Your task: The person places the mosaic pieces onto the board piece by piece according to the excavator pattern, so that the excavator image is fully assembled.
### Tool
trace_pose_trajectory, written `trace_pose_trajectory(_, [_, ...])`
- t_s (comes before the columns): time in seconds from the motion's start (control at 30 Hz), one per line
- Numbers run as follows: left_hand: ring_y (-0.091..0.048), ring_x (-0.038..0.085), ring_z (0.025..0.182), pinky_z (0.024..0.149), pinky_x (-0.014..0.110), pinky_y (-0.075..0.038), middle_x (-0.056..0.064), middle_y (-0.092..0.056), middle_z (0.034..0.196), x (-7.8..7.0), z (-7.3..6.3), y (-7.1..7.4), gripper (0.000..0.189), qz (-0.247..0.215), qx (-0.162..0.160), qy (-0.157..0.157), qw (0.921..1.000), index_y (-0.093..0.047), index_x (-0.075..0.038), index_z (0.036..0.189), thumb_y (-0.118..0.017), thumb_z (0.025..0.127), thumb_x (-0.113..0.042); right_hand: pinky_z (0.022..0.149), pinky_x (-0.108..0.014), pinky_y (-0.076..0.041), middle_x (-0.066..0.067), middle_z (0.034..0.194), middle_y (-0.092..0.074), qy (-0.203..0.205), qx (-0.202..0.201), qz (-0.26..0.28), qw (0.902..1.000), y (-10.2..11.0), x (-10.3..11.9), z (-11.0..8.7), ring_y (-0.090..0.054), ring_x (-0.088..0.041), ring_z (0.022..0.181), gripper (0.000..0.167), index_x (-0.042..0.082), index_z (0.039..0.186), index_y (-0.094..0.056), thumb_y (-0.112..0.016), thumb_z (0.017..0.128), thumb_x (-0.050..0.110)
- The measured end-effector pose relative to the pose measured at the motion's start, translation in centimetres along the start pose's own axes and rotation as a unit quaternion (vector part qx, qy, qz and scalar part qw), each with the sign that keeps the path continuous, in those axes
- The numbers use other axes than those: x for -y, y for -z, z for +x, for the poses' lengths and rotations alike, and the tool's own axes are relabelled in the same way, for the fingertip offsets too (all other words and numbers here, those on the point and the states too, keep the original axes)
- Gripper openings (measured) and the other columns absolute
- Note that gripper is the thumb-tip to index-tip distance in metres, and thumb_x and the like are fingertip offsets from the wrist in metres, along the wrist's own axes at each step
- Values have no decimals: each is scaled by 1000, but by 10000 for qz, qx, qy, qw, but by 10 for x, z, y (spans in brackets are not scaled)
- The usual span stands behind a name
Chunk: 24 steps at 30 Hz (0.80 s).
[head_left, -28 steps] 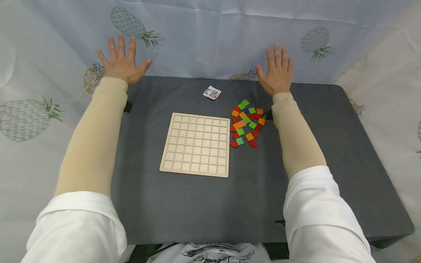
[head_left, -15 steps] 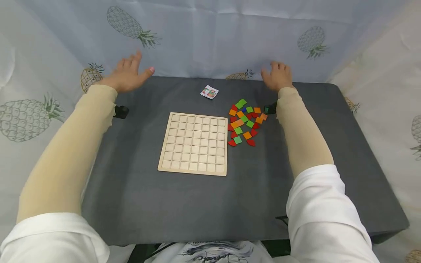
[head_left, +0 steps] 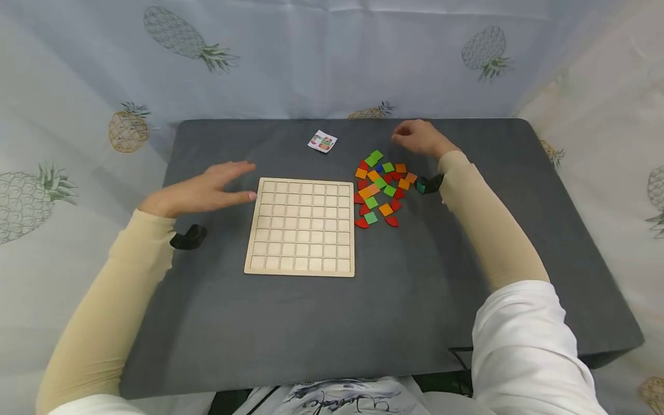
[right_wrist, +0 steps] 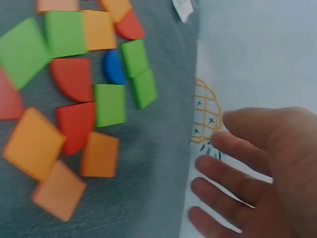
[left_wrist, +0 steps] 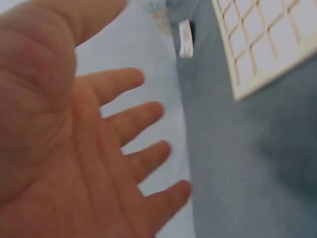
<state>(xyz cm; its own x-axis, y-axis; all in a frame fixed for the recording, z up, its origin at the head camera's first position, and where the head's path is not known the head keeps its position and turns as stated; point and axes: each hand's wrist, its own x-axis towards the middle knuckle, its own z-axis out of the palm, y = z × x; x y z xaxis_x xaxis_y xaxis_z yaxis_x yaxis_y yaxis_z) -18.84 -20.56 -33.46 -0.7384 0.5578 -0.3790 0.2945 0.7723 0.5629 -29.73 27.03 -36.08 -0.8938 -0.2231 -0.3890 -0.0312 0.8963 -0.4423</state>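
On the grey worktop (head_left: 290,328) I see the gridded wooden board (head_left: 301,227) lying flat, coloured pieces (head_left: 380,183) scattered along its right edge, small printed card (head_left: 323,141) beyond. My left hand (head_left: 204,187) is near the board's far-left corner, fingers straight, released; right hand (head_left: 421,137) beyond the pieces, fingers loosely bent, released.

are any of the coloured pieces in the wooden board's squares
No, the wooden grid board has only bare squares, and the coloured pieces lie beside it on the grey table.
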Motion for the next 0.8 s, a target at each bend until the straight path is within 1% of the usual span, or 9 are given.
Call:
trace_pose_trajectory(0.13, [-5, 41, 158, 123, 66, -16, 17, -11, 171, -1, -2, -34, 87, -143, 231, 43, 9996, -21, -14, 163, -63, 97, -52, 118, -59, -36, -25, 157, -39, 162, 520, -264, 9982, -14, -10, -3, -40, -43, 143, 53, 3, 156, -35, -38, 110, 28])
trace_pose_trajectory(0.27, [-2, 42, 158, 122, 68, -16, 16, -8, 171, 0, 3, -61, 92, -188, 353, -24, 9992, -22, -16, 163, -70, 93, -51, 118, -59, -35, -26, 158, -37, 292, 742, -373, 9961, -29, -21, -6, -41, -42, 141, 53, 6, 159, -31, -38, 110, 25])
trace_pose_trajectory(0.3, [0, 42, 158, 122, 69, -15, 15, -7, 171, 0, 6, -67, 93, -200, 353, -74, 9991, -22, -17, 163, -71, 92, -50, 115, -59, -38, -28, 149, -44, 366, 722, -387, 9960, -33, -24, -7, -47, -44, 132, 53, 6, 159, -32, -38, 110, 25])
trace_pose_trajectory(0.47, [7, 43, 158, 122, 72, -6, 13, -4, 172, 2, 14, -88, 91, -207, 99, -277, 9994, -27, -18, 162, -74, 90, -48, 101, -56, -41, -30, 138, -45, 647, 373, -476, 9961, -45, -30, -9, -45, -42, 115, 49, 4, 155, -41, -41, 109, 23])
trace_pose_trajectory(0.5, [8, 43, 158, 122, 73, -4, 12, -4, 172, 3, 15, -92, 90, -208, 18, -287, 9994, -28, -18, 162, -74, 90, -46, 100, -56, -41, -30, 138, -45, 667, 308, -498, 9961, -47, -30, -9, -44, -42, 115, 48, 4, 154, -42, -42, 109, 23])
trace_pose_trajectory(0.53, [8, 44, 157, 121, 73, -3, 13, -5, 172, 5, 15, -95, 89, -208, -65, -316, 9993, -30, -17, 161, -75, 90, -45, 104, -57, -40, -29, 146, -40, 635, 231, -502, 9965, -50, -30, -9, -41, -41, 123, 48, 5, 153, -44, -43, 109, 23])
trace_pose_trajectory(0.63, [10, 45, 157, 121, 74, -2, 13, -4, 172, 8, 16, -105, 86, -358, -242, -321, 9985, -30, -16, 161, -74, 92, -42, 110, -59, -39, -26, 149, -40, 560, 8, -444, 9974, -54, -29, -8, -38, -43, 133, 48, 8, 152, -47, -45, 109, 29])
trace_pose_trajectory(0.73, [12, 41, 158, 122, 73, -3, 13, -1, 172, 12, 15, -114, 87, -593, -306, -190, 9976, -24, -15, 162, -71, 94, -44, 115, -60, -36, -25, 149, -42, 514, -166, -327, 9980, -58, -28, -8, -35, -44, 139, 47, 8, 150, -50, -47, 108, 31])
trace_pose_trajectory(0.8, [13, 38, 158, 122, 72, -4, 11, 2, 173, 15, 13, -118, 89, -777, -334, -72, 9964, -20, -16, 164, -68, 95, -45, 113, -59, -37, -25, 149, -42, 516, -193, -280, 9981, -59, -29, -9, -36, -43, 138, 46, 7, 149, -50, -46, 109, 29])
